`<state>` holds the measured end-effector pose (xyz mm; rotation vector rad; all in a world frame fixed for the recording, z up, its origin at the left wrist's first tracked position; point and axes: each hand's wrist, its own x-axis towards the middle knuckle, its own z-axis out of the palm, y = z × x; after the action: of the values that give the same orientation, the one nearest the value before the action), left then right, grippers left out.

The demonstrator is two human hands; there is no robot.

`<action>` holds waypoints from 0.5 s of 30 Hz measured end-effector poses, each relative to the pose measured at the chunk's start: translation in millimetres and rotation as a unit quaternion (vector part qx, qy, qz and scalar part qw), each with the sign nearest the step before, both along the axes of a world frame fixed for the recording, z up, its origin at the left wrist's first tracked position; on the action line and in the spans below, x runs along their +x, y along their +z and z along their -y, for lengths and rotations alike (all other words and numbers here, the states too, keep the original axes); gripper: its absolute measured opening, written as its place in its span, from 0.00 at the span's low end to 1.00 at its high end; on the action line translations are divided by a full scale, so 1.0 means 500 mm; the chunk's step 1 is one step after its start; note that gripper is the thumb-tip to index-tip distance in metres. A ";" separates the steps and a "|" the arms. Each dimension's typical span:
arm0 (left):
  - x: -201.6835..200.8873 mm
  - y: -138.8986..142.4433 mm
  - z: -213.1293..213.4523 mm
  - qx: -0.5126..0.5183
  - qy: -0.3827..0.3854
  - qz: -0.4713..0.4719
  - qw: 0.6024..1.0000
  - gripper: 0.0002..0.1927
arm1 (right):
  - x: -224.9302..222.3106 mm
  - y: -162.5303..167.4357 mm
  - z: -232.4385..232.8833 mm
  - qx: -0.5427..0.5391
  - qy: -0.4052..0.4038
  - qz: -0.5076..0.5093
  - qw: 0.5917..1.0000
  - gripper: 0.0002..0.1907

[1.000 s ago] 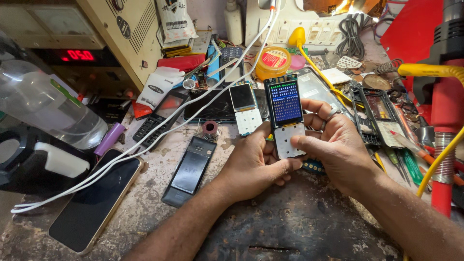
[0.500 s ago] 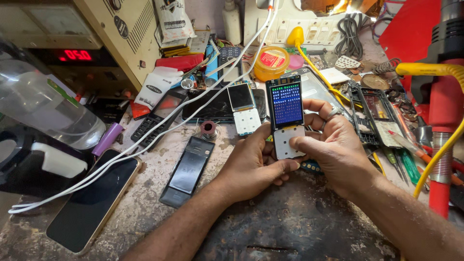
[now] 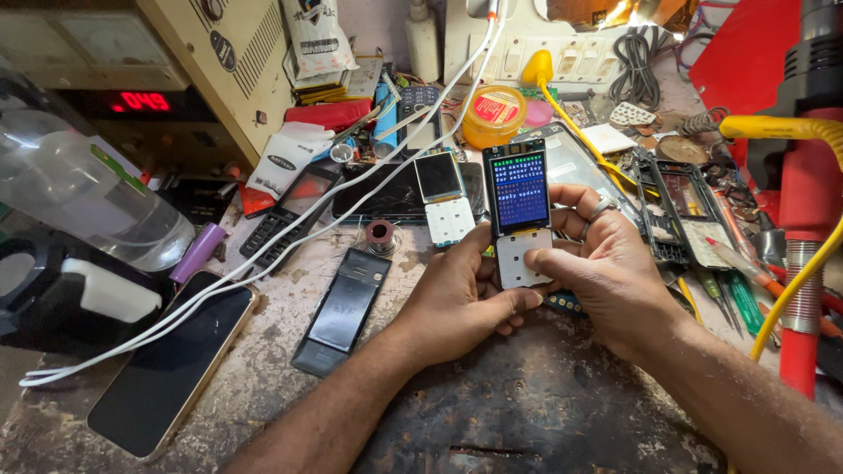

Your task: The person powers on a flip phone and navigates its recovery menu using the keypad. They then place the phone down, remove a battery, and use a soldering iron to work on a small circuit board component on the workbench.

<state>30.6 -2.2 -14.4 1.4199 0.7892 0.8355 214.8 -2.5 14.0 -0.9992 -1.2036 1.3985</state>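
Little differs from half a second ago: both hands keep the same grip, and the view has only drifted slightly. On the cluttered desk (image 3: 281, 351) a large smartphone (image 3: 167, 364) lies face up at the left, with a white cable (image 3: 263, 263) running across it. The left hand (image 3: 457, 294) and right hand (image 3: 606, 272) are both closed around a small bare phone (image 3: 520, 211), which stands upright between them above the desk with its screen lit blue; both thumbs press on its white keypad. A second bare phone (image 3: 443, 197) lies just left of it.
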 end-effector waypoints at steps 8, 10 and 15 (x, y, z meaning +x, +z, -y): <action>-0.001 0.002 -0.002 -0.003 -0.002 -0.012 1.000 0.25 | -0.002 0.002 0.000 0.009 -0.008 0.018 1.000 0.31; -0.001 0.001 -0.003 -0.009 -0.004 -0.013 1.000 0.25 | -0.003 0.001 -0.001 0.007 -0.003 0.013 1.000 0.31; 0.000 -0.002 -0.004 -0.008 -0.004 0.000 1.000 0.26 | -0.001 0.000 -0.001 0.009 -0.006 0.012 1.000 0.31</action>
<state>30.9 -0.3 -15.5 1.4081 0.7876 0.8220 214.1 -2.0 14.1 -1.0107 -1.2245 1.3675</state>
